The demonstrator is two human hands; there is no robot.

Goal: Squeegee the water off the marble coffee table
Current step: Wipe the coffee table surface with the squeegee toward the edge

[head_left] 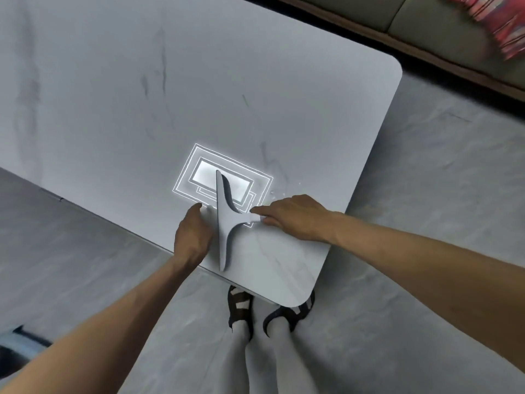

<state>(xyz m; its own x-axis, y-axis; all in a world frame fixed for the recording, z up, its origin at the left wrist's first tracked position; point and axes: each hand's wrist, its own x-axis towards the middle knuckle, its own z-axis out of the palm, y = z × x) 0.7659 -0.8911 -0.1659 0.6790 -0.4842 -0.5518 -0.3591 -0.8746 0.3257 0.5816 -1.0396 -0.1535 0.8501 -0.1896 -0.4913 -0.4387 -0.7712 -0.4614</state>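
A pale grey marble coffee table [119, 81] with faint dark veins and rounded corners fills the upper left and middle of the frame, its near corner pointing to the lower middle. Near that corner, in the middle of the frame, a grey squeegee [224, 223] rests on the top, blade edge running up and down the picture. A bright rectangular reflection [199, 166] of a lamp shines on the surface just above it. A few small water drops [274, 193] sit at the reflection's right end.
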